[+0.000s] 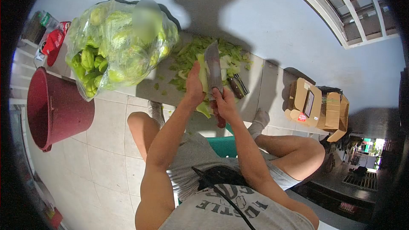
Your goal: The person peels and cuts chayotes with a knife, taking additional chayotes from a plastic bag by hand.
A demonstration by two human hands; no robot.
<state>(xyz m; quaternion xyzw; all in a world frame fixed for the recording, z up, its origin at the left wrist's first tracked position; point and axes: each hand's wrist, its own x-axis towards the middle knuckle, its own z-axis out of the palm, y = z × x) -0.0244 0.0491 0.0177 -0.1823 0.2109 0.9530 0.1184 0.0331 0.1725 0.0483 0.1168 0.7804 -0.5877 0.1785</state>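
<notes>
My right hand (226, 103) is closed round the reddish-brown handle of a large kitchen knife (214, 66), its broad blade pointing away from me. My left hand (195, 87) grips a long, pale green vegetable piece (202, 74) along its side, right beside the blade. Beyond and around both hands lies a pile of green vegetable peelings (191, 55) and cut pieces on a low tiled ledge. Just right of the knife rests a dark-handled tool (236, 87) with metal parts.
A clear plastic bag of chayotes (119, 44) stands left on the ledge. A dark red bucket (64, 108) is at the left, near a red cap (54, 42). Open cardboard boxes (317, 106) sit at the right. A wall (272, 21) rises behind.
</notes>
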